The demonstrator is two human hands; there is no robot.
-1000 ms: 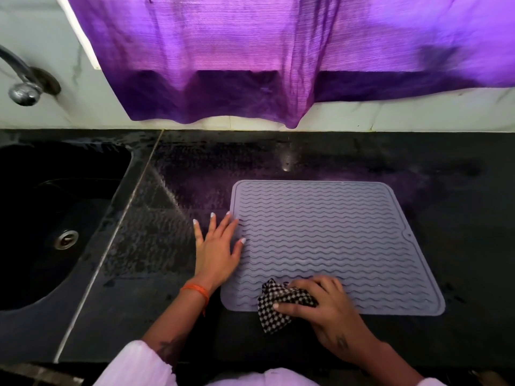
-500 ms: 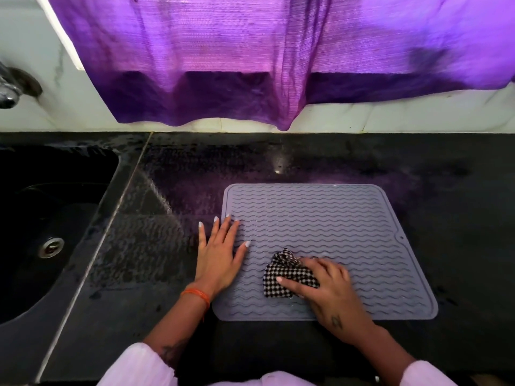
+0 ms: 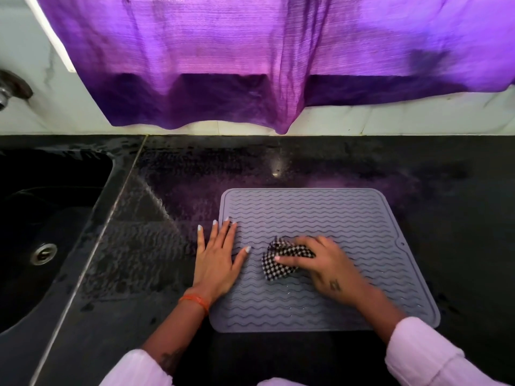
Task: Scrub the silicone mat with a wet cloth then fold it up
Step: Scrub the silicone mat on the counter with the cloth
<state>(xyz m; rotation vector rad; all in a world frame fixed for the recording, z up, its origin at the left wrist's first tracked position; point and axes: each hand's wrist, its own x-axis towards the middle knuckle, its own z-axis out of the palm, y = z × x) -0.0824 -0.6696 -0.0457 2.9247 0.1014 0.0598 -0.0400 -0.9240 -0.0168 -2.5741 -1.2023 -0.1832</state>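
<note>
My left hand (image 3: 216, 263) lies flat and open, pinning the left edge of the mat (image 3: 348, 218), while to its right my right hand (image 3: 323, 266) clutches the cloth (image 3: 281, 260) mid-mat, unscrubbed ridges stretching rightward and away.

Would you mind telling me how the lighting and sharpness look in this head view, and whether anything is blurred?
Head view: backlit purple curtain casts a violet tint on the wet black counter; a small glare spot sits there; wide-angle bending curves the edges; the right hand on the checked cloth is slightly motion-blurred; the mat stays sharp.
</note>
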